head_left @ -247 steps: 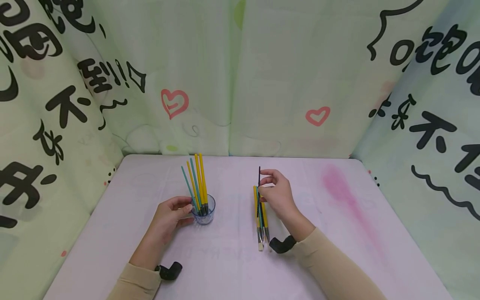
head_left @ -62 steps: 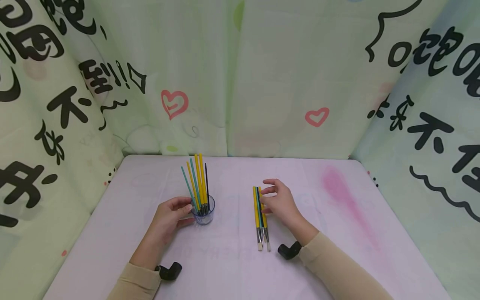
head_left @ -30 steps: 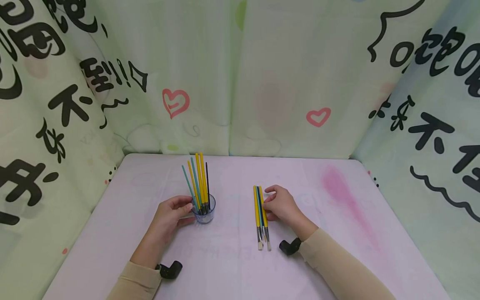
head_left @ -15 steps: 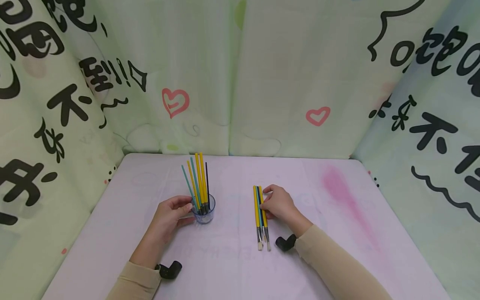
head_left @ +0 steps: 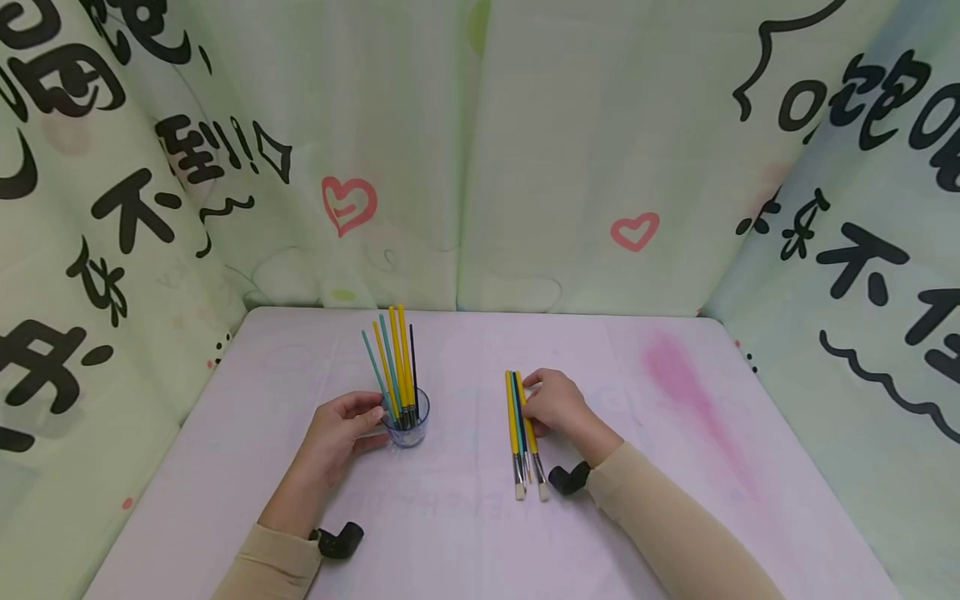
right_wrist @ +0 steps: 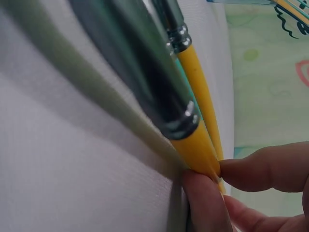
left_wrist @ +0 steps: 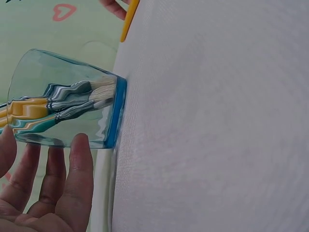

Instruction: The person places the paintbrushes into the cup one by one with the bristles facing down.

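Observation:
A clear bluish glass [head_left: 408, 435] stands upright, bearing several yellow, teal and black paintbrushes [head_left: 402, 358], bristles down. On its left side my left hand [head_left: 341, 432] holds it by the fingertips; the left wrist view shows the fingers [left_wrist: 79, 169] against the wall. To the right, my right hand [head_left: 558, 407] pinches a yellow paintbrush [right_wrist: 195, 152] between thumb and fingers, near mid-handle. That brush slants beside a small row of brushes lying on the table, among them another yellow paintbrush [head_left: 513, 417] and a teal one [head_left: 519, 425], bristles toward me.
The pale pink table [head_left: 450, 533] has a darker pink streak [head_left: 690, 383] at right. Printed curtains [head_left: 555, 167] rise at the back and both sides. A black curved piece [head_left: 341, 540] is worn at each wrist.
A black paintbrush that the right hand held earlier now stands in the glass. Since then the right hand has taken a yellow brush, whose bristle end has just swung right. Left hand unchanged.

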The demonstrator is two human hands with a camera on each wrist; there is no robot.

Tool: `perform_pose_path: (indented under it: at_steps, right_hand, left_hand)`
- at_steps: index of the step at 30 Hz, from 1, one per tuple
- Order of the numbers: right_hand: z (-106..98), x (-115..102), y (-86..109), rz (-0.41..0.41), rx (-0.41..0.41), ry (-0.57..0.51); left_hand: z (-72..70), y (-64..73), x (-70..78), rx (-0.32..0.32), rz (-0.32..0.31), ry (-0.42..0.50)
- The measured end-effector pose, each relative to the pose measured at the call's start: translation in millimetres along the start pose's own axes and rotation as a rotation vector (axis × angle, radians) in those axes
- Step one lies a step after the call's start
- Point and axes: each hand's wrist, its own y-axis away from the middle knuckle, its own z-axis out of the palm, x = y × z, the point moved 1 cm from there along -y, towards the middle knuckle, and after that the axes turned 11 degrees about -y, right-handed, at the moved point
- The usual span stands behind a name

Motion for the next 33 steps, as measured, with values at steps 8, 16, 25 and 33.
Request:
perform_pose_path:
  at_steps: [8,16,25,33]
  right_hand:
    - [-1,2,1.9,0.01,0.001,-0.08]
    - [-4,10,6.3,-0.035,0.0,-0.198]
    - [-7,9,10.6,-0.078,0.006,-0.268]
    - [-8,-1,18.5,-0.134,0.02,-0.346]
  left_hand:
    - [-0.4,-1.5,-0.8,0.002,-0.004,0.003]
    - [-0.1,-1.4,-0.2,0.006,0.003,-0.004]
    - [-0.3,-1.0,-0.1,0.002,-0.004,0.003]
    - [-0.7,-0.8,0.1,0.0,-0.008,0.006]
